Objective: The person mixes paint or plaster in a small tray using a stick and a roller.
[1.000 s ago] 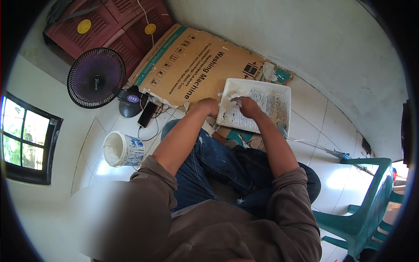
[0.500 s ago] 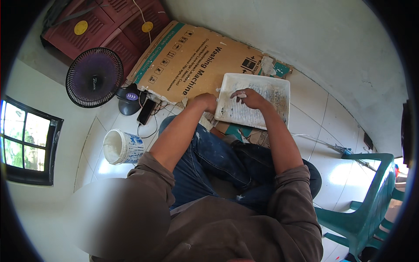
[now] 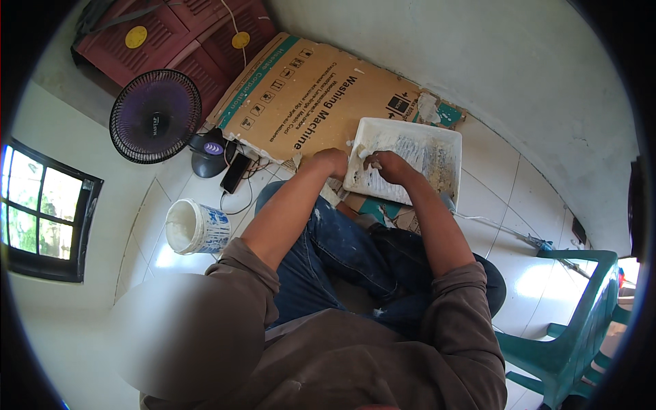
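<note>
A white paint tray (image 3: 456, 158) with a ribbed bottom lies before me, smeared with whitish and dark residue. My left hand (image 3: 333, 164) is closed at the tray's left rim, its fingertips mostly hidden. Over the tray's left part my right hand (image 3: 394, 167) has its fingers bent and pinched together. Something small and pale shows at these fingertips, too small to name. A whitish lump (image 3: 362, 154) sits just beside them, near the tray's left wall.
Beneath the tray lies a flattened cardboard box (image 3: 307, 102). A white bucket (image 3: 198, 227), a black fan (image 3: 156, 116) and a phone (image 3: 236, 173) with cables are to the left. A green plastic chair (image 3: 581, 314) stands at right, near a pole (image 3: 506, 224) on the tiles.
My right hand has lowered slightly within the tray, its fingers more curled. My left hand stays at the rim. The whole view has shifted a little.
</note>
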Demonstrator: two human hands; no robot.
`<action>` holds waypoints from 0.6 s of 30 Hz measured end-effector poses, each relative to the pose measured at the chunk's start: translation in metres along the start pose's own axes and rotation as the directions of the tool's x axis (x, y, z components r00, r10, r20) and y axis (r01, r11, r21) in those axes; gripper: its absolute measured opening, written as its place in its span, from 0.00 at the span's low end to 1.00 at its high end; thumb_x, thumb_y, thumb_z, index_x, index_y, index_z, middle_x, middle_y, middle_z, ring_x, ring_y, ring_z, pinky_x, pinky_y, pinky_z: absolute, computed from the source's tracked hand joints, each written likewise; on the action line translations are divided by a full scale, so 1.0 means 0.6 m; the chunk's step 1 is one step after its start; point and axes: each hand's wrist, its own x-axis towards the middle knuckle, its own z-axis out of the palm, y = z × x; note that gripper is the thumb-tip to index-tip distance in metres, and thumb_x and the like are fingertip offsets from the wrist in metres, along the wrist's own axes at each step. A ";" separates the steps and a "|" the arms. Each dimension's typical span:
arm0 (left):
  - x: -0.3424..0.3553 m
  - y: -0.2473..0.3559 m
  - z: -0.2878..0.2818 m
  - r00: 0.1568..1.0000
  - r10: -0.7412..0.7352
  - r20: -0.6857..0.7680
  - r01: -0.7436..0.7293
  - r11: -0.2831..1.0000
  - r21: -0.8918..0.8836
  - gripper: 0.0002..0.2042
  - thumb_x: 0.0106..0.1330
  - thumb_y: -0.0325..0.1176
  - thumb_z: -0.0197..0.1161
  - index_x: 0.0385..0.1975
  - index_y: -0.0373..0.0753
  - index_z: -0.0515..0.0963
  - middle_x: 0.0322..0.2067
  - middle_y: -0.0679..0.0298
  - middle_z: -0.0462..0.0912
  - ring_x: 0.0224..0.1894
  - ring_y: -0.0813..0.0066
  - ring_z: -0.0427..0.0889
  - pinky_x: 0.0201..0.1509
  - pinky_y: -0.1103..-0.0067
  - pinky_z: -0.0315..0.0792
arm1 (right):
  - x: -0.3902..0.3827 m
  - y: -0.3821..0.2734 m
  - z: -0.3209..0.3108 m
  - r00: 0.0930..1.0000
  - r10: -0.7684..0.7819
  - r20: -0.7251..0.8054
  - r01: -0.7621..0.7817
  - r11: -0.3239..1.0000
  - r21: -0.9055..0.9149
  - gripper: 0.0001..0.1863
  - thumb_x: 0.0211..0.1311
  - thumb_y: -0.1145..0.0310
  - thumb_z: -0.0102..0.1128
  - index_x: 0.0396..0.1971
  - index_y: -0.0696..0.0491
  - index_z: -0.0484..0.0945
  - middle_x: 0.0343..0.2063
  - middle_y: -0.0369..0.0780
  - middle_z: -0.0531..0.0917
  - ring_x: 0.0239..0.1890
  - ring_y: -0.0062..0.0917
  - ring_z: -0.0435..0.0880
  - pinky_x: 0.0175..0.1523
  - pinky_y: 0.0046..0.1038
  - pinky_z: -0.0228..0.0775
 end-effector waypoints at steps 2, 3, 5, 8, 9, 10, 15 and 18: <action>0.000 -0.020 0.009 1.000 -0.026 -0.016 0.026 1.000 0.005 0.18 0.59 0.37 0.64 0.47 0.37 0.87 0.48 0.48 0.88 0.50 0.52 0.87 0.56 0.65 0.80 | 0.015 -0.031 0.005 0.999 -0.006 -0.039 0.005 1.000 -0.025 0.17 0.56 0.83 0.54 0.39 0.47 0.83 0.35 0.48 0.84 0.45 0.47 0.84 0.51 0.45 0.77; 0.000 -0.035 0.013 0.999 -0.045 -0.024 0.045 0.999 0.009 0.17 0.57 0.32 0.64 0.46 0.34 0.87 0.48 0.47 0.88 0.51 0.52 0.88 0.55 0.65 0.81 | 0.028 -0.048 0.007 0.997 -0.003 -0.074 0.000 0.999 -0.046 0.16 0.55 0.83 0.54 0.38 0.48 0.82 0.35 0.48 0.84 0.45 0.47 0.84 0.52 0.46 0.76; 0.004 -0.019 0.016 1.000 -0.021 -0.023 0.021 1.000 0.000 0.17 0.57 0.30 0.62 0.46 0.34 0.87 0.48 0.47 0.87 0.51 0.52 0.88 0.55 0.65 0.81 | 0.023 -0.036 0.008 0.996 0.022 -0.088 -0.026 0.999 -0.045 0.15 0.54 0.84 0.54 0.37 0.48 0.81 0.35 0.48 0.83 0.45 0.47 0.84 0.51 0.46 0.76; 0.007 -0.010 0.016 1.000 0.020 -0.024 -0.020 1.000 0.014 0.17 0.57 0.28 0.60 0.45 0.33 0.87 0.48 0.46 0.87 0.51 0.51 0.87 0.55 0.65 0.80 | 0.019 -0.007 0.008 0.988 0.052 -0.143 -0.058 0.997 -0.041 0.15 0.52 0.84 0.55 0.36 0.48 0.79 0.34 0.47 0.83 0.45 0.48 0.84 0.50 0.47 0.76; 0.008 -0.010 0.012 0.999 0.039 -0.024 -0.039 0.999 0.035 0.17 0.56 0.28 0.60 0.45 0.33 0.87 0.48 0.45 0.87 0.51 0.51 0.87 0.55 0.64 0.80 | 0.019 0.003 0.005 0.982 0.059 -0.182 -0.067 0.997 -0.039 0.15 0.51 0.84 0.55 0.36 0.48 0.79 0.35 0.47 0.82 0.44 0.48 0.84 0.49 0.47 0.76; 0.006 -0.009 0.014 0.999 0.039 -0.021 -0.038 0.999 0.035 0.17 0.56 0.28 0.60 0.45 0.33 0.87 0.48 0.45 0.87 0.51 0.51 0.87 0.55 0.64 0.80 | 0.018 0.005 0.009 0.982 0.060 -0.181 -0.068 0.997 -0.037 0.15 0.51 0.84 0.55 0.36 0.48 0.79 0.35 0.47 0.82 0.44 0.48 0.84 0.49 0.47 0.76; -0.001 -0.018 0.018 0.998 0.041 -0.036 -0.039 0.998 0.052 0.16 0.60 0.30 0.58 0.43 0.32 0.87 0.45 0.43 0.87 0.49 0.48 0.87 0.56 0.63 0.79 | 0.019 0.001 0.009 0.954 0.121 -0.273 -0.131 0.991 -0.017 0.17 0.50 0.85 0.56 0.37 0.48 0.78 0.35 0.50 0.81 0.44 0.52 0.83 0.49 0.48 0.75; 0.006 -0.009 0.019 0.998 0.048 -0.039 -0.047 0.998 0.037 0.16 0.60 0.31 0.58 0.43 0.32 0.87 0.45 0.43 0.87 0.49 0.48 0.87 0.56 0.63 0.79 | 0.009 0.012 0.008 0.961 0.087 -0.262 -0.095 0.995 -0.019 0.17 0.49 0.86 0.55 0.38 0.49 0.78 0.35 0.50 0.81 0.44 0.52 0.83 0.50 0.48 0.75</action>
